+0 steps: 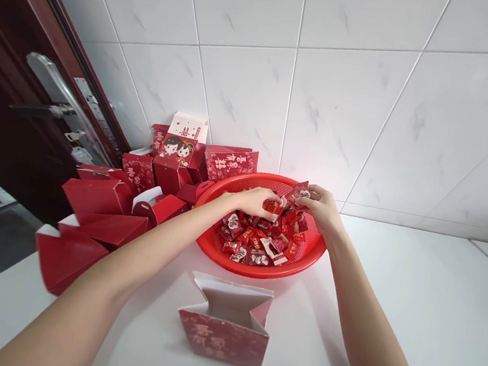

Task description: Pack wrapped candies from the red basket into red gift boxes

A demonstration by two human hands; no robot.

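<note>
A red plastic basket (210, 257) holds a heap of wrapped candies (258, 239) in red and dark red. My left hand (257, 202) reaches into its middle, fingers curled round a shiny red wrapped candy (273, 207); the thumb side is partly hidden. Over the right rim, my right hand (321, 209) pinches a dark red wrapped candy (299, 192) between thumb and fingers. In front of the basket stands a red paper candy box (228, 341) with white lettering. Its top is open, and no candy shows in the part of the inside that I see.
Several red candy boxes (106, 197) crowd the left side, some stacked by the wall. One box (181, 144) shows a cartoon couple. A dark red door (12, 53) with a metal handle (67, 97) is at the left. The white tabletop (435, 307) meets a tiled wall (350, 101).
</note>
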